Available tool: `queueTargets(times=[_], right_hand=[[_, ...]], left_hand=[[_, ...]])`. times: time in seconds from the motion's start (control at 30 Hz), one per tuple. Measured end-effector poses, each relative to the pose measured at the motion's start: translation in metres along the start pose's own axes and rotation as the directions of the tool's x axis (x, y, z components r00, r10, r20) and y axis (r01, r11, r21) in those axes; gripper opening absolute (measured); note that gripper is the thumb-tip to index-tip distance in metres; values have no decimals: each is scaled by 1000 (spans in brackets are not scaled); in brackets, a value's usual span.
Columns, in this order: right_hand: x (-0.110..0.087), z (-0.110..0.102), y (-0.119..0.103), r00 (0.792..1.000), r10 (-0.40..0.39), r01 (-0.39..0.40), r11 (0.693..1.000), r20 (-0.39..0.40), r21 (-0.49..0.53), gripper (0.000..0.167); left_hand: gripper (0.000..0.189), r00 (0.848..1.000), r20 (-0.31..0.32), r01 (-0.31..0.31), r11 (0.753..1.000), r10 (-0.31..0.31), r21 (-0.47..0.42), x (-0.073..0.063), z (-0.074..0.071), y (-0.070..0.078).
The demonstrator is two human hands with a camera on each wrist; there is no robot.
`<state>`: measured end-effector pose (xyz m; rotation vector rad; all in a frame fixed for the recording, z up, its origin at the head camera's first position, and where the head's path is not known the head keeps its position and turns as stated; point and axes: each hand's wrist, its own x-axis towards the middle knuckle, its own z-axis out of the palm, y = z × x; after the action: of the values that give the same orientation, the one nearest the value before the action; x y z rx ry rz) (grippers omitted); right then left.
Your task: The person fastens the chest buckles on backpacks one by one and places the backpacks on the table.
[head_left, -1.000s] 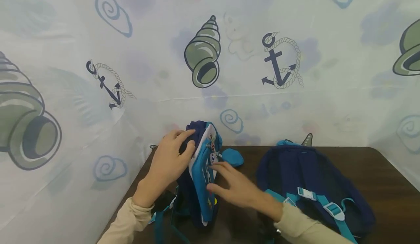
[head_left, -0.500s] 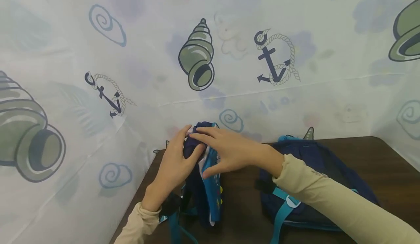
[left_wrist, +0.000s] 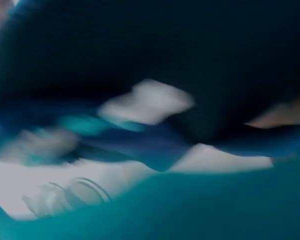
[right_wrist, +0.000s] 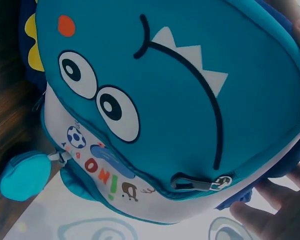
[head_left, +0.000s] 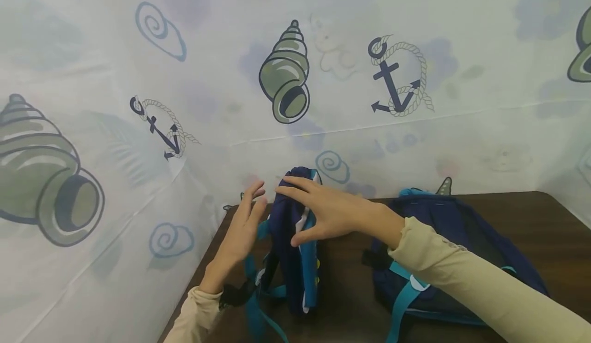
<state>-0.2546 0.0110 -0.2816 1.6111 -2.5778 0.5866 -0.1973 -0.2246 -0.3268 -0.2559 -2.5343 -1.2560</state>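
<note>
A small navy and teal backpack (head_left: 287,261) stands upright on the left, its front turned to the right. In the right wrist view its cartoon face (right_wrist: 180,100) shows round eyes, white teeth and a zipper pull (right_wrist: 195,184). My right hand (head_left: 330,209) reaches across the upper part of the bag with fingers spread, overlapping it in the head view. My left hand (head_left: 242,225) is raised at the bag's strap side, fingers extended, holding nothing. The left wrist view is blurred and shows dark fabric and a whitish buckle (left_wrist: 147,102).
A second navy backpack (head_left: 443,250) lies on the right, its teal strap (head_left: 401,304) hanging forward. Both bags are on a dark wooden table (head_left: 498,215). A round teal pouch (right_wrist: 25,175) hangs from the upright bag. Patterned white cloth (head_left: 221,66) covers the walls behind and left.
My right hand has risen from the bag's front panel to its upper part. My left hand has come off the top of the bag and moved away to the left.
</note>
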Motion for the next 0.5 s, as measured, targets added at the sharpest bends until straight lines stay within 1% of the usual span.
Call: queueTargets(times=[0.03, 0.1, 0.13, 0.2, 0.23, 0.27, 0.3, 0.37, 0.4, 0.43, 0.5], right_hand=[[-1, 0, 1, 1000, 7, -7, 1000, -1, 1, 97], [-3, -1, 2, 1000, 14, -14, 1000, -3, 1, 97], [-4, -1, 2, 1000, 10, -10, 1000, -3, 0, 97], [-5, -2, 2, 1000, -1, 1, 1000, -4, -7, 97], [-5, -2, 2, 1000, -5, 5, 1000, -4, -12, 97], [-6, -2, 2, 1000, -10, 10, 1000, -4, -18, 97], [-6, -2, 2, 1000, -11, 11, 1000, -3, -24, 97], [-7, -2, 2, 1000, -14, 14, 999, -1, -34, 97], [-7, -2, 2, 1000, -13, 13, 999, -1, -36, 97], [-8, -2, 2, 1000, -13, 13, 999, -2, -39, 97], [-8, -2, 2, 1000, -12, 12, 999, -4, -42, 97]], left_hand=[[58, 999, 16, 48, 999, -48, -22, 1, -2, -11], [64, 987, 47, 153, 987, -151, -43, 2, -4, -36], [67, 978, 60, 203, 978, -200, -54, 2, -4, -48], [74, 954, 109, 288, 954, -279, -82, -1, -2, -73], [76, 940, 134, 326, 940, -312, -99, -3, 0, -84], [79, 928, 166, 355, 927, -333, -124, -6, 4, -93], [80, 920, 193, 370, 917, -340, -148, -9, 8, -102], [80, 899, 279, 404, 884, -337, -235, -14, 19, -114], [78, 895, 311, 404, 874, -319, -269, -17, 25, -119], [76, 895, 337, 398, 864, -292, -308, -20, 31, -122], [73, 897, 355, 385, 857, -262, -343, -24, 43, -125]])
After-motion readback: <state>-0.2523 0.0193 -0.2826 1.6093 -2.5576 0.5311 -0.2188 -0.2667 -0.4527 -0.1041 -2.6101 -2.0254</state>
